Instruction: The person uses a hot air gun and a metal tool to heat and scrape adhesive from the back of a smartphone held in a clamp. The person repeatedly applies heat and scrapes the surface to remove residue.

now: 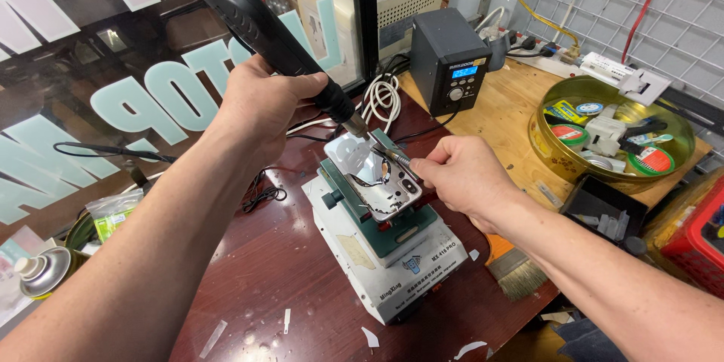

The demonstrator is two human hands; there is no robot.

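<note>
My left hand (260,105) grips a black hot-air wand (264,26), its metal nozzle pointing down at the top of a shiny phone back (373,181). The phone lies clamped on a green holder (403,230) set on a white heating platform (385,271). My right hand (460,177) pinches a thin metal tool (394,155) whose tip touches the phone's upper edge, right by the nozzle.
A dark rework station (451,56) with a blue display stands behind on a wooden board. A round gold tin (550,147) of tape rolls and parts sits right. A brush (516,271), a black tray (603,207), a spray can (41,271) and cables (381,98) lie around.
</note>
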